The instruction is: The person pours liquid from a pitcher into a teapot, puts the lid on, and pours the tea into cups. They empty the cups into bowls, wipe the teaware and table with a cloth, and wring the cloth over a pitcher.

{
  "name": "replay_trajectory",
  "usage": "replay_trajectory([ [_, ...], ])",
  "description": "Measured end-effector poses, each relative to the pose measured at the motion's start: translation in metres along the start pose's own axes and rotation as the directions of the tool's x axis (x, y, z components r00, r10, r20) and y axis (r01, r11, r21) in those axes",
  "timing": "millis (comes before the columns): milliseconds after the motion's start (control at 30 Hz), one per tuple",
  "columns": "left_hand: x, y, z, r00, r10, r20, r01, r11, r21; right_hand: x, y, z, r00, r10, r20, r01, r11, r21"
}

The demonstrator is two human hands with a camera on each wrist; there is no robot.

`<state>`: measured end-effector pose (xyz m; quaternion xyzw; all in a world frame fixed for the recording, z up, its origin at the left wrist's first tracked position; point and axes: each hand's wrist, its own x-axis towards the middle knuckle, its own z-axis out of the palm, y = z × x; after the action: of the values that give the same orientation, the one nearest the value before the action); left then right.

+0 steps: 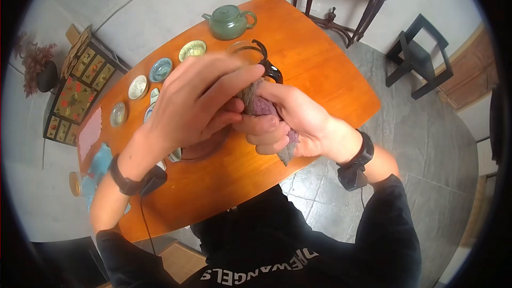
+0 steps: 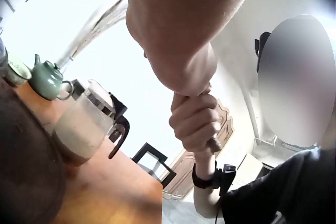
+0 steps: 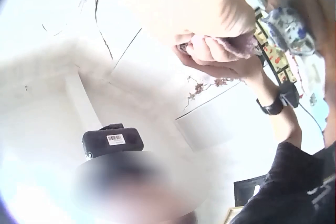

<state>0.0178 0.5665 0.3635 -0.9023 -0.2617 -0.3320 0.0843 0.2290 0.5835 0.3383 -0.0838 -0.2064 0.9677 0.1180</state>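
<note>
A bunched purple and grey cloth (image 1: 264,108) is held up over the table between both hands. My right hand (image 1: 298,114) grips it in curled fingers, its grey tail (image 1: 286,156) poking out below. At the upper end my left hand (image 1: 194,93) bends its fingers over the cloth, fingertips against it. In the right wrist view, purple cloth (image 3: 245,45) shows between the hands. The left wrist view shows the right fist (image 2: 194,121) closed around it. Whatever may be inside the folds is hidden.
Behind the hands stands a glass pot (image 2: 84,129) with a dark handle. A green teapot (image 1: 228,22) sits at the far edge. Several small bowls, one blue (image 1: 160,70), line the left side. Pink (image 1: 89,134) and light blue cloths (image 1: 101,162) lie at the left edge.
</note>
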Motion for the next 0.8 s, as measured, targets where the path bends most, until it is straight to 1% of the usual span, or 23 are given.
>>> replay_trajectory([
  [33, 0.0, 0.001, -0.003, 1.0, -0.003, 0.001, 0.003, 1.0, 0.001, 0.0, 0.0, -0.001, 0.998, 0.002, 0.069, -0.005, 0.999, 0.033],
  [67, 0.0, 0.004, -0.007, 0.985, -0.132, 0.114, 0.139, 0.989, -0.059, 0.0, -0.002, -0.001, 0.998, 0.003, 0.07, -0.006, 0.999, 0.036],
  [100, 0.0, 0.005, -0.009, 0.941, -0.248, 0.23, 0.277, 0.955, -0.104, -0.002, -0.007, -0.001, 1.0, -0.013, 0.017, 0.015, 0.997, -0.073],
  [133, -0.001, 0.004, -0.007, 0.941, -0.248, 0.23, 0.277, 0.955, -0.105, -0.003, -0.011, -0.002, 0.999, -0.036, -0.035, 0.029, 0.982, -0.184],
  [167, -0.003, 0.002, -0.003, 0.946, -0.249, 0.208, 0.272, 0.958, -0.092, -0.004, -0.013, -0.003, 0.999, -0.037, -0.036, 0.029, 0.982, -0.184],
  [233, -0.005, -0.002, -0.003, 0.951, -0.249, 0.185, 0.268, 0.96, -0.081, -0.004, -0.017, -0.007, 0.992, -0.028, -0.121, -0.022, 0.92, -0.392],
  [267, -0.007, -0.007, -0.008, 0.946, -0.181, 0.268, 0.188, 0.982, 0.0, -0.004, -0.021, -0.007, 0.992, -0.028, -0.124, -0.023, 0.92, -0.39],
  [300, -0.008, -0.011, -0.012, 0.928, -0.119, 0.353, 0.099, 0.992, 0.074, -0.005, -0.027, -0.007, 0.99, -0.001, -0.144, -0.078, 0.837, -0.542],
  [333, -0.007, -0.013, -0.014, 0.929, -0.12, 0.351, 0.101, 0.992, 0.072, -0.005, -0.03, -0.007, 0.985, 0.024, -0.168, -0.133, 0.726, -0.674],
  [367, -0.005, -0.013, -0.017, 0.926, -0.044, 0.375, -0.001, 0.993, 0.12, -0.005, -0.026, -0.01, 0.985, 0.026, -0.17, -0.135, 0.727, -0.674],
  [400, -0.004, -0.014, -0.02, 0.915, 0.03, 0.403, -0.105, 0.98, 0.166, -0.003, -0.02, -0.015, 0.978, -0.207, -0.017, 0.067, 0.392, -0.917],
  [433, -0.002, -0.016, -0.022, 0.915, 0.028, 0.403, -0.104, 0.98, 0.168, -0.001, -0.014, -0.015, 0.912, -0.349, 0.215, 0.214, -0.04, -0.976],
  [467, -0.001, -0.019, -0.024, 0.916, 0.08, 0.394, -0.15, 0.977, 0.151, 0.005, -0.003, -0.011, 0.731, -0.557, 0.395, 0.375, -0.156, -0.914],
  [500, 0.0, -0.02, -0.026, 0.914, 0.131, 0.383, -0.195, 0.971, 0.135, 0.002, -0.007, -0.006, 0.732, -0.554, 0.397, 0.377, -0.155, -0.913],
  [533, -0.002, -0.019, -0.025, 0.914, 0.128, 0.384, -0.193, 0.972, 0.136, -0.005, -0.014, 0.008, 0.782, -0.507, 0.363, 0.302, -0.201, -0.932],
  [567, -0.003, -0.019, -0.023, 0.916, -0.071, 0.396, 0.095, 0.995, -0.042, -0.009, -0.019, 0.015, 0.826, -0.462, 0.323, 0.226, -0.253, -0.941],
  [600, -0.003, -0.019, -0.021, 0.862, -0.255, 0.438, 0.373, 0.904, -0.207, -0.008, -0.023, 0.014, 0.827, -0.459, 0.325, 0.227, -0.257, -0.939],
  [633, -0.001, -0.018, -0.022, 0.863, -0.255, 0.437, 0.373, 0.904, -0.209, -0.007, -0.026, 0.011, 0.808, -0.447, 0.384, 0.152, -0.472, -0.868],
  [667, 0.004, -0.017, -0.025, 0.7, -0.419, 0.579, 0.703, 0.545, -0.457, -0.007, -0.029, 0.008, 0.794, -0.421, 0.439, 0.064, -0.66, -0.749],
  [700, 0.009, -0.016, -0.027, 0.494, -0.443, 0.748, 0.842, 0.026, -0.54, -0.004, -0.031, 0.005, 0.794, -0.422, 0.438, 0.06, -0.662, -0.747],
  [733, 0.014, -0.013, -0.028, 0.496, -0.441, 0.748, 0.84, 0.028, -0.541, 0.0, -0.033, 0.001, 0.773, -0.475, 0.421, 0.087, -0.577, -0.812],
  [767, 0.02, -0.01, -0.029, 0.494, -0.482, 0.724, 0.815, -0.034, -0.579, 0.005, -0.034, -0.002, 0.75, -0.527, 0.4, 0.119, -0.487, -0.865],
  [800, 0.025, -0.007, -0.028, 0.489, -0.523, 0.699, 0.782, -0.092, -0.616, 0.008, -0.037, -0.003, 0.748, -0.527, 0.403, 0.119, -0.491, -0.863],
])
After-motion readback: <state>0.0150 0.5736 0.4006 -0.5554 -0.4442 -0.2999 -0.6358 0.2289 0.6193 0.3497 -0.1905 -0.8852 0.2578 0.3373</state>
